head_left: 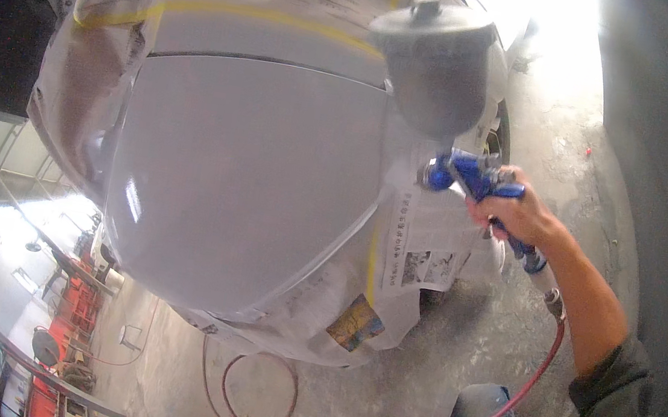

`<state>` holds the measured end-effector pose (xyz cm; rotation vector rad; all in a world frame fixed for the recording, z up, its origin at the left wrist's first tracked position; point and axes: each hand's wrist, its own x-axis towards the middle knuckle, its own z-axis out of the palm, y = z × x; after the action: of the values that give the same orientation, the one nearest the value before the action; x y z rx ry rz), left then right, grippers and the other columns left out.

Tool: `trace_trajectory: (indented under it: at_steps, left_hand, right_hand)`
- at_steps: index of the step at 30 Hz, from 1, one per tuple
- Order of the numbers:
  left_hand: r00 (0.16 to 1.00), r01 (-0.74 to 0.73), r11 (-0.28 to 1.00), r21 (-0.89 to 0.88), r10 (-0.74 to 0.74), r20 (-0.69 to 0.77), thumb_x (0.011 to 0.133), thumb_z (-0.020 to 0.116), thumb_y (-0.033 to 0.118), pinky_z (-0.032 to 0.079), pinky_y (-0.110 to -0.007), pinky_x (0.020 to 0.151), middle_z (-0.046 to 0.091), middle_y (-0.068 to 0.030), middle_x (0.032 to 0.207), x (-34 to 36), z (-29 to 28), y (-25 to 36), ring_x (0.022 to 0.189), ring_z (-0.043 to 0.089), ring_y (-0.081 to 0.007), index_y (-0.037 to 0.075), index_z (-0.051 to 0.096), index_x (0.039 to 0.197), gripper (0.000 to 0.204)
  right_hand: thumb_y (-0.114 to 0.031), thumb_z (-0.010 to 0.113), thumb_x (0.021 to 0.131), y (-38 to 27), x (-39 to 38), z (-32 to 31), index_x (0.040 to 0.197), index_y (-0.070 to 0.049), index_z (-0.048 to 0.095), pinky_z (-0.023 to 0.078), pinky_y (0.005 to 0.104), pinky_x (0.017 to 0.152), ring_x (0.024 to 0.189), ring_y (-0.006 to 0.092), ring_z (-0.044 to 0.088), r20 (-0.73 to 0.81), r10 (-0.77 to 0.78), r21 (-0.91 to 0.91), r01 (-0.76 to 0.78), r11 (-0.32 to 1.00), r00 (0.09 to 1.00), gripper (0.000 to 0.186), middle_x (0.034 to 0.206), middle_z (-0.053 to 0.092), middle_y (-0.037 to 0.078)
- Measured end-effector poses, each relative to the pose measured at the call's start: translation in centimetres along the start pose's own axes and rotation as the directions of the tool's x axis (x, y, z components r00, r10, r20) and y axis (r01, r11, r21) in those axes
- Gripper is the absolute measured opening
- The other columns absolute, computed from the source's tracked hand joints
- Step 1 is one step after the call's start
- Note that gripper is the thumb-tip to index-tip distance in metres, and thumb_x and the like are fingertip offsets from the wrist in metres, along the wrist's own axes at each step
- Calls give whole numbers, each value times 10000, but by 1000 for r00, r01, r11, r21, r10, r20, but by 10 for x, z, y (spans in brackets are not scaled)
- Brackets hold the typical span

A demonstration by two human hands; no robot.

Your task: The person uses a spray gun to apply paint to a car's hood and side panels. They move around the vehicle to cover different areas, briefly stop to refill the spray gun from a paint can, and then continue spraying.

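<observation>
My right hand (520, 209) is closed around the handle of a blue spray gun (468, 175). A grey paint cup (440, 73) with a lid sits on top of the gun. The nozzle points left, over the right edge of a smooth light-grey car hood (245, 169). From the base of the handle a red air hose (507, 407) runs down past my leg. Masking paper (424, 239) and yellow tape (242, 12) surround the hood. My left hand does not show.
Loops of the hose (263, 362) lie on the concrete floor (450, 355) in front of the car. A dark wall (653, 213) stands at the right. Red equipment (78, 300) and a metal rail (33, 371) are at the lower left.
</observation>
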<state>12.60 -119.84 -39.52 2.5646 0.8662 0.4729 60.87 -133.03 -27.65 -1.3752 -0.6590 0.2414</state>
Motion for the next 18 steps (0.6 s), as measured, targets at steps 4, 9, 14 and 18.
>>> trace_trajectory:
  at_steps: [4,9,14,18]
  left_hand:
    - [953,302,944,-137,-304,7,735,701,198,384,-341,516,469,-84,536,17,-17,12,517,454,-156,55,599,654,194]
    - [880,431,790,-436,-475,9,787,638,134,360,-318,523,475,-5,586,37,-55,-17,593,420,-109,59,592,690,130]
    - [796,430,753,-497,-576,-184,834,548,55,398,-281,558,540,29,727,38,-122,-121,656,460,-97,61,601,771,83]
    - [629,389,646,-657,-707,-322,852,508,36,441,-268,606,572,-3,815,32,-236,-118,685,504,-108,33,610,902,114]
  right_hand:
    - [-136,611,703,-23,22,-7,766,-22,566,405,227,341,394,100,474,-111,-126,-76,118,990,986,137,593,522,16]
    - [-162,599,774,-47,10,12,1079,12,599,576,292,463,831,197,644,-149,-160,18,165,986,976,351,1011,642,145]
    - [-144,571,804,-107,-6,51,1131,30,582,564,283,436,863,216,649,-258,82,200,-29,979,963,371,1010,642,164]
    - [-149,581,811,-169,3,101,1032,32,622,546,296,429,799,199,637,-270,265,455,-120,882,926,288,970,644,140]
